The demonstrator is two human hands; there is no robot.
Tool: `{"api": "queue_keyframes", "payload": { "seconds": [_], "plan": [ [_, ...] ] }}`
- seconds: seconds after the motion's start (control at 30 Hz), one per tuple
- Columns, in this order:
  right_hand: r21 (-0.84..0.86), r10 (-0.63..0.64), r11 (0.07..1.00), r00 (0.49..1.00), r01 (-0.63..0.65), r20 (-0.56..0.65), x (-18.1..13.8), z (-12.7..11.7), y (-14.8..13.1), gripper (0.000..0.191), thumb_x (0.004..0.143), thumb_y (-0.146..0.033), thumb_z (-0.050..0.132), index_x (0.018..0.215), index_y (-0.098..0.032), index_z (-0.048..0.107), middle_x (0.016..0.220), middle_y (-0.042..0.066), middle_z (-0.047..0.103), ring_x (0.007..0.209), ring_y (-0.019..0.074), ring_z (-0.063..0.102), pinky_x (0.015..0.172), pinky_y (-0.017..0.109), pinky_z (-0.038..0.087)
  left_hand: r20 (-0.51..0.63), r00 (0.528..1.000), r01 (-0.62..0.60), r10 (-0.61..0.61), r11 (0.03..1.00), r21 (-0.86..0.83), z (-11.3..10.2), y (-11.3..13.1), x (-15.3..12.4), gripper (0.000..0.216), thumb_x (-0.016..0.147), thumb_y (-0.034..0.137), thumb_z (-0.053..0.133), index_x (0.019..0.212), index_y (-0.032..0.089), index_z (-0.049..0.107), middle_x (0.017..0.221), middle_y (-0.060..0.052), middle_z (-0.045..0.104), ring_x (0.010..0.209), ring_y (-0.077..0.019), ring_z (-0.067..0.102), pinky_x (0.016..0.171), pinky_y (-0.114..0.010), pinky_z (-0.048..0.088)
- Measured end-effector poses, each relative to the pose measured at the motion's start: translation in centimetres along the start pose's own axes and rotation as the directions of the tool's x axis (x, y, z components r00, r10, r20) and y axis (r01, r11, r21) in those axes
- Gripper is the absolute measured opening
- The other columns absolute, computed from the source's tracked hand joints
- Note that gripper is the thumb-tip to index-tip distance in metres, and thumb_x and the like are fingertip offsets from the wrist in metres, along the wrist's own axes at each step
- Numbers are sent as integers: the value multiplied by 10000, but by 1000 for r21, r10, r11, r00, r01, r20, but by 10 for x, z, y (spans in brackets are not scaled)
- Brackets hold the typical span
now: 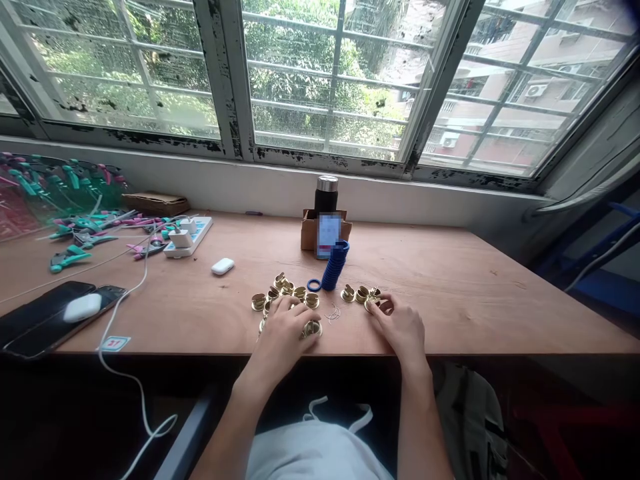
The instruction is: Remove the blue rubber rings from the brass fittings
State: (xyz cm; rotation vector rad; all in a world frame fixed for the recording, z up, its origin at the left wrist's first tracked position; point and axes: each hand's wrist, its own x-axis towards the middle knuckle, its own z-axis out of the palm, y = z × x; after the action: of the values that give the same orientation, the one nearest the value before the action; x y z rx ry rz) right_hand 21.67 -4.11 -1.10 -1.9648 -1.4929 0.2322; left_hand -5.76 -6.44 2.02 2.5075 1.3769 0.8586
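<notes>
Handling small brass cup fittings looks like fiddly work for the person at the plywood table. Each piece should feel stiff, hard and fairly heavy for its size, with polished curves that could slip, so the flared rim seems the best place to take hold. They sit in two loose groups on the tabletop, directly before the person. The left hand curves down over the larger group, its fingers moderately spread across several pieces, with one brass fitting showing beside them; whether they grip anything I cannot tell. The right hand sits over the smaller group, its fingertips narrowly set around another fitting, again with no clear grip. Between the hands lie fine wire pieces. At twelve o'clock from them stands a stack of blue rubber rings, soft and springy-looking, with a single blue ring just beside it. Farther off at twelve o'clock, a black flask rises behind a cardboard box, and the label on the box is blurred out. At nine o'clock, a small sticker on the table's edge seems to read 31. No brand is legible.
</notes>
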Motion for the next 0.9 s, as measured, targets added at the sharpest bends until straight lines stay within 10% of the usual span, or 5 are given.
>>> {"api": "queue_keyframes", "payload": {
  "seconds": [0.27,0.43,0.67,0.9],
  "plan": [
    [54,-81,995,997,82,-18,2,0,10,529,834,-617,731,1209,-256,644,955,54,752,837,285,718,698,352,481,-122,990,-75,69,996,-44,2,7,2,229,857,171,813,1054,253,729,1056,-14,752,1152,-281,576,1038,-469,455],
    [54,-292,955,956,292,-14,16,-3,19,866,773,-541,802,1523,-268,465,1347,129,619,1221,378,578,993,500,486,-242,963,-158,120,977,-145,4,22,3,163,879,201,801,1017,244,726,1049,-25,753,1108,-259,604,1004,-434,490],
    [183,-379,921,903,345,204,35,-2,22,723,809,-405,765,1487,-301,539,1377,65,645,1274,330,535,1075,492,463,-245,966,-186,79,873,-450,19,48,1,164,930,199,744,1087,229,710,1118,-49,709,1050,-196,664,940,-327,537],
    [242,-381,910,909,337,167,37,1,25,653,807,-441,793,1412,-296,595,1307,63,677,1218,300,598,1042,450,498,-92,993,-113,72,785,-609,34,59,-1,230,897,129,761,1096,230,704,1129,-32,704,1015,-171,674,952,-295,533]
  ]
}}
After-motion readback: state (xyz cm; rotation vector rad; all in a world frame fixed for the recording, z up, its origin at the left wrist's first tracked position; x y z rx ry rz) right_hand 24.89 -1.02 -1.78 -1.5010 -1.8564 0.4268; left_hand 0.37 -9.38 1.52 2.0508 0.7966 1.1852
